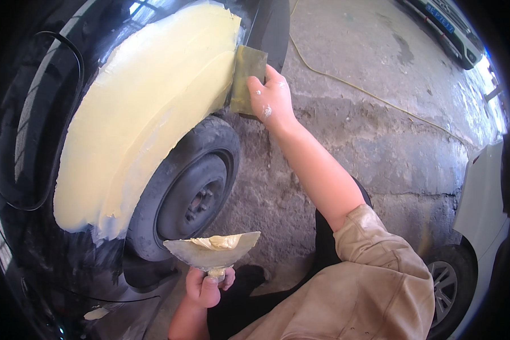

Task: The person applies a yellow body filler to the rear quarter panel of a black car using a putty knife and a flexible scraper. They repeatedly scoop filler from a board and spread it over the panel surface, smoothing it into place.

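Note:
A broad coat of pale yellow body filler covers the dark car's panel above and around the wheel arch. My right hand, smeared with white spots, is closed on a flat, rectangular filler spreader. The spreader stands against the far edge of the filler, close to the panel. Low in the view, my left hand grips the handle of a wide putty knife, its blade turned up. A lump of yellow filler sits along the blade's upper edge.
The car's black wheel lies just under the filler coat, between my hands. Rough concrete floor stretches right, with a thin yellow cable across it. A white car stands at the right, another vehicle at the far right.

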The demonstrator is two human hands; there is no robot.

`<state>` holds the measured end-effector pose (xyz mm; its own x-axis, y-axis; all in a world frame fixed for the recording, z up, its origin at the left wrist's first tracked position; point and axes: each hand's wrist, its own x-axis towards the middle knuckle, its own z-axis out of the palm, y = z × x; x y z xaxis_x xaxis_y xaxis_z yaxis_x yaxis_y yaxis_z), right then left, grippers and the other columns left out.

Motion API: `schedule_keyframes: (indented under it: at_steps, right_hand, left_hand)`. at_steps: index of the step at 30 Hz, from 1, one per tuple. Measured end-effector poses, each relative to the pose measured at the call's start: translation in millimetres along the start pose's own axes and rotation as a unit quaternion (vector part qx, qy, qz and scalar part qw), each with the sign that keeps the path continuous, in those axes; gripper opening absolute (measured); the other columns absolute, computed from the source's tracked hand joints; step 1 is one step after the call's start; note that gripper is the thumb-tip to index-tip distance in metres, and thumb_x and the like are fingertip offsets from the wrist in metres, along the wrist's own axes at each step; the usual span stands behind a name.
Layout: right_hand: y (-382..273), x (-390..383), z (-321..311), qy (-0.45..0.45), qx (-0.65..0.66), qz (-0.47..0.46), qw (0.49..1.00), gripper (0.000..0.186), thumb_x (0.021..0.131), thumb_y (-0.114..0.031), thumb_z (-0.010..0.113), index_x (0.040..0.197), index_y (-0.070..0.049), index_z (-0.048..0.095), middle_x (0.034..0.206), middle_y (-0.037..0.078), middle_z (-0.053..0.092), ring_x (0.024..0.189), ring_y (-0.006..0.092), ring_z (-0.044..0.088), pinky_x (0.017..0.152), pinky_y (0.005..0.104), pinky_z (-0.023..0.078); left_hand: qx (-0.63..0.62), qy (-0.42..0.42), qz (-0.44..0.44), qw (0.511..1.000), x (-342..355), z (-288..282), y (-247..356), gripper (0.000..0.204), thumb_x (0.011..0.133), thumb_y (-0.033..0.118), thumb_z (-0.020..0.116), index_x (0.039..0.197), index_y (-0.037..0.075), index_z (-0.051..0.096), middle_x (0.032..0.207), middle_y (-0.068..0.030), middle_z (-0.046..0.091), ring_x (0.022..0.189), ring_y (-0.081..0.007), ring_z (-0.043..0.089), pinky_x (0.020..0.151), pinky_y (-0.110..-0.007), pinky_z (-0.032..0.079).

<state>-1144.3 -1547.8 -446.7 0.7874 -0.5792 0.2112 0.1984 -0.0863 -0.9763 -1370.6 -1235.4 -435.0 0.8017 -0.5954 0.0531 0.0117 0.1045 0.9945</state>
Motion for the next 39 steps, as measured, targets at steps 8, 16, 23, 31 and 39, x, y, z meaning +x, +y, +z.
schedule_keyframes:
  at_steps: [8,16,23,31,39]
  right_hand:
    - [0,-10,4,-0.026,-0.103,-0.134,0.985,0.042,0.09,-0.009,0.061,0.132,-0.006,0.066,0.115,0.023,0.07,0.101,0.0354,0.07,0.09,0.04,0.054]
    - [-1,-23,8,-0.057,-0.076,-0.172,0.981,0.048,0.09,-0.004,0.061,0.138,-0.01,0.063,0.123,0.019,0.069,0.109,0.0365,0.069,0.095,0.0404,0.054]
    - [-16,-42,13,-0.079,-0.091,-0.181,0.976,0.048,0.09,-0.001,0.063,0.138,-0.01,0.064,0.128,0.014,0.067,0.103,0.0278,0.071,0.088,0.0345,0.057]
    - [-28,-66,20,-0.099,-0.091,-0.223,0.966,0.053,0.088,0.004,0.064,0.138,-0.01,0.063,0.124,0.014,0.068,0.099,0.0254,0.072,0.086,0.0326,0.058]
    - [-39,-100,39,-0.097,-0.078,-0.275,0.953,0.06,0.077,0.002,0.068,0.136,-0.007,0.063,0.123,0.015,0.065,0.106,0.0341,0.067,0.09,0.0386,0.055]
  left_hand:
    - [-0.053,0.04,0.011,0.998,-1,-1,3,0.051,0.107,0.041,0.05,0.113,-0.009,0.055,0.079,-0.0156,0.061,0.054,-0.0167,0.054,0.046,-0.027,0.042]
    - [-0.004,0.035,0.005,0.999,-4,-1,5,0.053,0.108,0.046,0.046,0.117,-0.007,0.05,0.074,-0.0137,0.058,0.054,-0.016,0.052,0.045,-0.028,0.043]
    - [0.009,0.021,0.008,1.0,-3,0,6,0.054,0.109,0.046,0.044,0.124,-0.005,0.046,0.073,-0.0141,0.055,0.054,-0.0169,0.05,0.045,-0.029,0.044]
    - [-0.038,0.036,0.023,0.998,-1,6,5,0.049,0.108,0.036,0.048,0.118,-0.012,0.056,0.08,-0.0153,0.062,0.054,-0.0153,0.052,0.046,-0.028,0.041]
    - [-0.002,0.026,0.015,1.0,-1,11,15,0.058,0.108,0.047,0.047,0.117,-0.01,0.051,0.07,-0.0152,0.059,0.052,-0.0173,0.053,0.045,-0.029,0.046]
